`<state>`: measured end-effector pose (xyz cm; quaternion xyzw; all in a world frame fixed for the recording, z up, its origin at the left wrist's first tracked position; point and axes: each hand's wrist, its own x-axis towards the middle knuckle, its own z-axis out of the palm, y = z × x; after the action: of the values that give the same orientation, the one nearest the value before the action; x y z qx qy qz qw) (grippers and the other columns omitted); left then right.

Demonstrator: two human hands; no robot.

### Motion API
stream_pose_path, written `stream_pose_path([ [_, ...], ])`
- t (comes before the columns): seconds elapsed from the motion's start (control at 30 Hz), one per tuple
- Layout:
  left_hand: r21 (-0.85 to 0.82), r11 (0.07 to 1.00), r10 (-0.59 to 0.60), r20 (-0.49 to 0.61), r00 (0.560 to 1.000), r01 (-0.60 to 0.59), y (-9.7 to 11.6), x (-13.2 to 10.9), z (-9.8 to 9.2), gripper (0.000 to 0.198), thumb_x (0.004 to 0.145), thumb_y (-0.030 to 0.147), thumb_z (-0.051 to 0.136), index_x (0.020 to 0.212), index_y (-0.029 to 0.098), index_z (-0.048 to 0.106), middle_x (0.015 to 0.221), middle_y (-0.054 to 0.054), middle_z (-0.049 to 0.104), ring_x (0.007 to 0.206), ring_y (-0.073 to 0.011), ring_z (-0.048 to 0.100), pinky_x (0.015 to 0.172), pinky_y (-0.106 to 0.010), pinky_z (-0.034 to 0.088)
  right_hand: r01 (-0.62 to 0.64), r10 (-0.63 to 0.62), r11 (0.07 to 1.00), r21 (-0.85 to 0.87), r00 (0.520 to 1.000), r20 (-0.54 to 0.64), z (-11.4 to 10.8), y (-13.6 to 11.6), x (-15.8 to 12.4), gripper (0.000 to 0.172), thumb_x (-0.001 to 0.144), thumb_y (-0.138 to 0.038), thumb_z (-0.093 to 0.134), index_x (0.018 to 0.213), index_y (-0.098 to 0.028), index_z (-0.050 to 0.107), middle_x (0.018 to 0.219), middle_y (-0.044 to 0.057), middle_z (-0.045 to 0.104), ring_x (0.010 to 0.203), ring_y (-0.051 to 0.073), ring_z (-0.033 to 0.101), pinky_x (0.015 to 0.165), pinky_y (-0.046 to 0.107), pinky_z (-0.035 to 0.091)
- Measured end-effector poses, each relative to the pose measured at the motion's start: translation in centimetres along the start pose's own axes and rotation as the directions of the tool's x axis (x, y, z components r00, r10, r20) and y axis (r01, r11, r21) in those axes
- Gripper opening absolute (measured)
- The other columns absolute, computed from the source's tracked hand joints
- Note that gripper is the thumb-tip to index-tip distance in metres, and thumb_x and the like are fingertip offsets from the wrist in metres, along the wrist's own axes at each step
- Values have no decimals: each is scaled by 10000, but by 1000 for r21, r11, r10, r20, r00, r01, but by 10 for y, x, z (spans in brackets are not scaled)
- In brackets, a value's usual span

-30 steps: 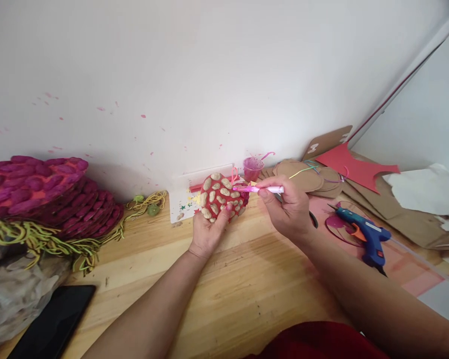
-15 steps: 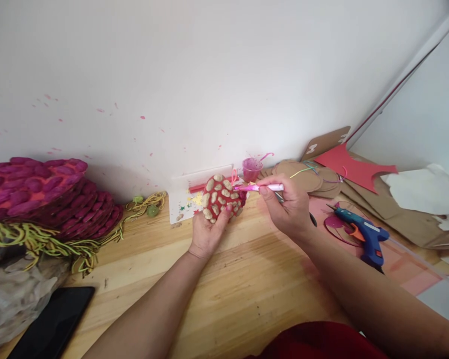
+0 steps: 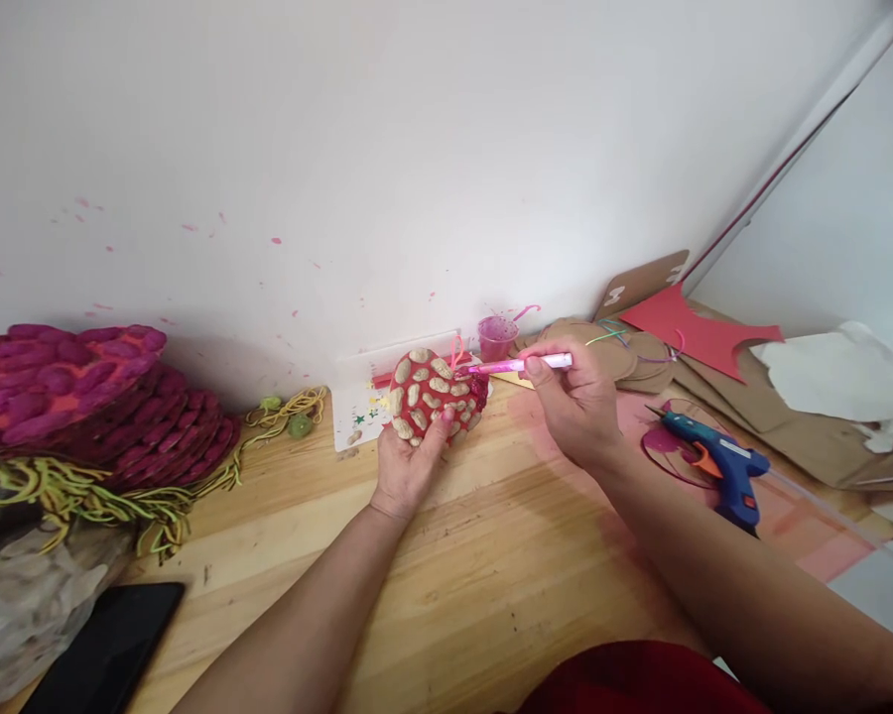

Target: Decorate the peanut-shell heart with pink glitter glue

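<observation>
My left hand [image 3: 409,466] grips a round red disc covered with peanuts [image 3: 424,402], its thumb on the front face. Most of the peanuts are bare tan shell; those along the right edge are dark magenta. My right hand [image 3: 576,402] pinches a paintbrush [image 3: 521,365] with a white, pink-stained handle. Its tip meets the upper right part of the disc, beside a small pink loop [image 3: 457,349]. Just behind the brush, against the wall, stands a plastic cup [image 3: 497,337] stained with pink paint.
Magenta peanut-covered discs [image 3: 66,387] are stacked at left above yellow-green yarn [image 3: 81,496]. A black phone [image 3: 108,650] lies near the front left. A blue glue gun [image 3: 721,461] rests at right, before cardboard discs [image 3: 632,362] and red paper [image 3: 700,327]. Star confetti lies on a white sheet [image 3: 346,421].
The disc in my left hand has shifted slightly left in view and its face shows more fully. The brush tip stays by the disc's upper right side.
</observation>
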<state>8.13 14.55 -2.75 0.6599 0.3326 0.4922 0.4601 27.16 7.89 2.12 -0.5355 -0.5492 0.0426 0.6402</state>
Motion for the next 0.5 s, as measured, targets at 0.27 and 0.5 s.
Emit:
stream_pose_path([
  [0.27,-99,994,-51,-31,998,48,-3,0,1,375,864,442,743,1133,181,774,1207,-97,774,1165,-278,710,1101,-425,512,-48,48,999,8,998,-27,1,5,1,110,959,-334,635,975,-229,667,862,4,668,769,144,577,723,306,446],
  [0.5,-348,933,-100,12,995,98,-3,0,4,389,834,403,791,1141,166,760,1212,-113,770,1125,-274,729,1071,-437,540,-87,91,988,128,996,-22,0,2,4,132,948,-355,641,977,-229,665,882,11,671,775,142,586,728,308,463],
])
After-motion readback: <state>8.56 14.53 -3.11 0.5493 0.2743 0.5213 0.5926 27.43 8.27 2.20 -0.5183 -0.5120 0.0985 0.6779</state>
